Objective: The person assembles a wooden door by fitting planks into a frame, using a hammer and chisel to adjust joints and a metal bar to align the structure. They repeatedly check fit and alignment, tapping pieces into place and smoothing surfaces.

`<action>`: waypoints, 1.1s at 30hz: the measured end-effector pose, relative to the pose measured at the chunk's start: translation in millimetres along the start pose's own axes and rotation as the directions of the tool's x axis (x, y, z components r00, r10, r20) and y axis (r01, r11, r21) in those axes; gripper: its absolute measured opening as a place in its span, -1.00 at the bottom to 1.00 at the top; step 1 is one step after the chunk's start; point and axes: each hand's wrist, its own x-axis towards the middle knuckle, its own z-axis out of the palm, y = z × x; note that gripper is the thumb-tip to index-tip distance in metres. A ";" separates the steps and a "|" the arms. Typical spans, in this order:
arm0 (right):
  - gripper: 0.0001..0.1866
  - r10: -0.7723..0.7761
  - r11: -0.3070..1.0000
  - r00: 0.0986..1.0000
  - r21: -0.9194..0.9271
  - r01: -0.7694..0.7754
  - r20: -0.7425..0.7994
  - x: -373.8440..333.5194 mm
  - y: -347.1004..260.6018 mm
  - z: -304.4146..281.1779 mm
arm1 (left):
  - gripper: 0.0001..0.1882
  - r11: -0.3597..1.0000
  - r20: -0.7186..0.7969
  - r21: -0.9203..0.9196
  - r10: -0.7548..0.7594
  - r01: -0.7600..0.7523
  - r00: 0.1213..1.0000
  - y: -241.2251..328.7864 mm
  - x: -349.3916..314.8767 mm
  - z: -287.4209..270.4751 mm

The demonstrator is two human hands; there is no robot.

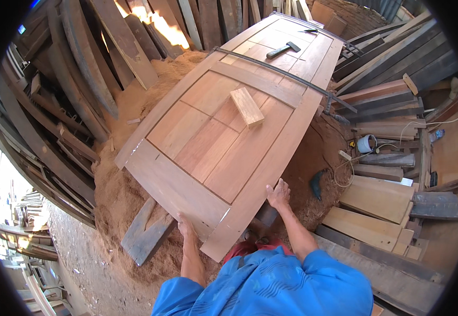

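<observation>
A panelled wooden door [176, 174] lies slanting in front of me, raised above the sawdust. At its near end, my left hand [186, 225] grips the edge, some fingers hidden beneath. My right hand [278, 194] is closed over the door's right edge near the same end. On the panels rests a loose wood block [246, 107]. Farther off, a bar clamp [271, 64] spans the door's width, with a hammer [283, 50] lying beyond it. Another clamp [313, 25] crosses the far end, near a small dark tool [310, 30].
Sawdust [114, 205] heaps around the door, and a dark beam [147, 231] sticks out under its near left corner. Long planks [76, 68] lean at the left and back. Stacked boards [376, 197], a white pot [366, 144] and a cord [351, 176] lie at the right.
</observation>
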 end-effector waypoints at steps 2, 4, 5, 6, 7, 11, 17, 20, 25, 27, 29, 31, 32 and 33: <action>-0.16 0.035 0.999 0.999 0.033 -0.034 -0.035 -4.7 0.2 21.2 | -0.10 0.999 0.002 -0.042 -0.001 0.001 1.000 6.3 -11.3 2.6; -0.17 0.089 0.992 0.990 0.094 -0.079 -0.107 -0.8 -0.8 43.5 | -0.13 0.998 0.032 -0.064 0.004 -0.002 0.999 14.7 -12.8 6.9; -0.18 0.120 0.987 0.983 0.125 -0.102 -0.142 -0.7 -1.0 54.6 | -0.14 0.997 0.030 -0.071 -0.009 0.011 1.000 13.4 -12.2 5.8; -0.20 0.156 0.978 0.976 0.161 -0.132 -0.149 -3.3 0.5 65.2 | -0.15 0.997 0.030 -0.077 -0.022 0.024 0.999 12.8 -12.1 5.5; -0.22 0.186 0.969 0.971 0.195 -0.155 -0.151 -6.6 -1.7 75.7 | -0.16 0.995 0.023 -0.088 -0.036 0.038 0.999 12.7 -10.4 3.8; -0.29 0.314 0.933 0.926 0.248 -0.260 -0.209 -17.6 -33.9 90.7 | -0.19 0.988 0.063 -0.150 0.058 -0.048 0.996 2.5 4.9 -8.1; -0.32 0.291 0.957 0.868 0.124 -0.264 -0.401 -20.7 -20.6 99.4 | -0.23 0.979 0.347 0.179 0.026 -0.094 0.938 -0.8 17.6 -30.3; -0.30 0.333 0.939 0.834 0.074 -0.336 -0.440 -29.7 -48.9 98.6 | -0.27 0.720 0.643 0.643 -0.320 -0.262 0.696 15.7 81.5 -68.4; -0.30 0.477 0.867 0.713 0.139 -0.479 -0.514 -31.5 -64.4 114.4 | -0.41 0.290 0.860 0.504 -0.084 -0.814 0.503 157.2 96.7 -66.4; -0.31 0.485 0.856 0.697 0.126 -0.501 -0.527 -32.5 -68.0 112.7 | -0.49 0.272 0.783 0.450 0.338 -0.851 0.522 197.8 91.0 -41.4; -0.33 0.519 0.837 0.700 0.124 -0.533 -0.491 -32.1 -81.9 109.1 | -0.49 0.018 0.705 0.427 0.619 -0.904 0.346 216.7 109.5 -17.0; -0.33 0.543 0.821 0.700 0.119 -0.558 -0.464 -31.9 -89.7 106.3 | -0.45 0.017 0.685 0.452 0.634 -0.892 0.359 197.3 139.0 5.9; -0.34 0.554 0.813 0.698 0.116 -0.570 -0.455 -31.7 -89.4 105.3 | -0.42 0.015 0.680 0.459 0.638 -0.888 0.362 191.8 144.3 16.2; -0.34 0.563 0.806 0.696 0.113 -0.581 -0.445 -31.6 -89.4 104.6 | -0.40 -0.005 0.669 0.475 0.652 -0.880 0.357 184.1 146.8 19.9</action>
